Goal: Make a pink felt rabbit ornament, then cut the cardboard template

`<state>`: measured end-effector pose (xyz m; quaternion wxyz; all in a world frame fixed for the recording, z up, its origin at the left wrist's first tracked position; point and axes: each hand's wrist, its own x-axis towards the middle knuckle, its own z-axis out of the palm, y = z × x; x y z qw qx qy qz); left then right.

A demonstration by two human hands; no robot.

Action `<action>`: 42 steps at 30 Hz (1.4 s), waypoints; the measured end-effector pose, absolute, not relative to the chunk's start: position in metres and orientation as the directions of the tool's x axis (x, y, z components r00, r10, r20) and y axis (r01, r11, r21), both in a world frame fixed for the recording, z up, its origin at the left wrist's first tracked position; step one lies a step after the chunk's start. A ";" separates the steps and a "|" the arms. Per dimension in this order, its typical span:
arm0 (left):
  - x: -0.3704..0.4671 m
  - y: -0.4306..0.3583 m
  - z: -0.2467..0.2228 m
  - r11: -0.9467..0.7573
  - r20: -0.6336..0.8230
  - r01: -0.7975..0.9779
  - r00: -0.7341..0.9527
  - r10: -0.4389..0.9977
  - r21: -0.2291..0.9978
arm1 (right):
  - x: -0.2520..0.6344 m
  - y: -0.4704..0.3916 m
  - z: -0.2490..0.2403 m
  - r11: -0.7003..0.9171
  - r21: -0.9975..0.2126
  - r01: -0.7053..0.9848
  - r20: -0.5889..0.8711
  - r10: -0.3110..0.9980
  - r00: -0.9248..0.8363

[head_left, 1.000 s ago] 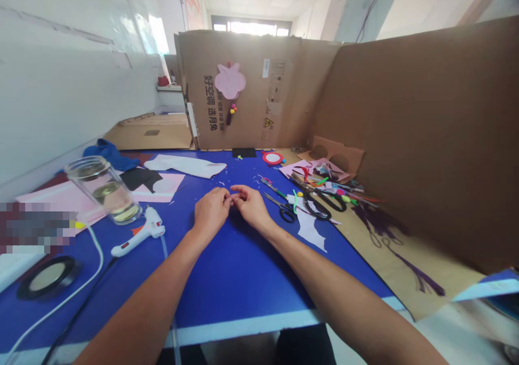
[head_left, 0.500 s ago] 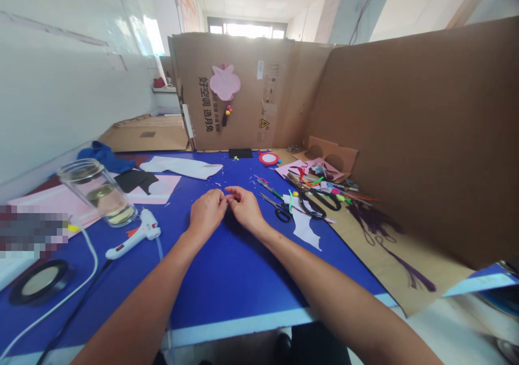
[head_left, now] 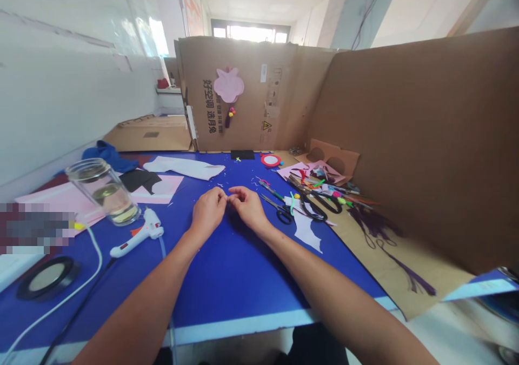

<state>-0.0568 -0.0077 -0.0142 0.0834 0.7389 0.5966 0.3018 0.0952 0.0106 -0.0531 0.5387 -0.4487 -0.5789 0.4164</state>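
Observation:
My left hand (head_left: 208, 209) and my right hand (head_left: 246, 205) meet fingertip to fingertip above the middle of the blue table (head_left: 235, 278). Both are closed in a pinch. Whatever sits between the fingertips is too small to make out. Small scissors with black handles (head_left: 281, 211) lie just right of my right hand, close to a white paper scrap (head_left: 307, 232). Beyond the hands are white paper or cloth (head_left: 182, 167) and tiny white shreds. A white glue gun (head_left: 140, 234) rests left of my left forearm.
A glass jar of liquid (head_left: 109, 194) and a tape roll (head_left: 48, 278) stand on the left, with cables along the table. Cardboard panels (head_left: 405, 138) wall off the back and right. Large scissors (head_left: 314, 205), pink scraps and purple tassels (head_left: 405, 267) lie on the right.
The view has shifted slightly, so most things sit a little further right. My hands stay pinched together in nearly the same pose.

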 end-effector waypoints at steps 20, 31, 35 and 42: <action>-0.054 -0.012 -0.006 -0.200 0.242 0.846 0.088 0.966 0.494 | 0.095 -0.002 -0.045 0.252 -0.923 0.292 0.215 0.965 -0.152; -0.052 -0.014 -0.002 -0.152 0.187 0.884 0.075 0.980 0.441 | 0.092 -0.001 -0.050 0.215 -0.951 0.224 0.175 0.967 -0.185; -0.051 -0.014 -0.002 -0.168 0.164 0.887 0.107 0.981 0.429 | 0.094 0.002 -0.050 0.188 -0.950 0.248 0.153 0.976 -0.154; -0.050 -0.012 -0.007 -0.201 0.223 0.872 0.110 0.969 0.446 | 0.098 0.003 -0.044 0.214 -0.894 0.394 0.177 0.976 -0.127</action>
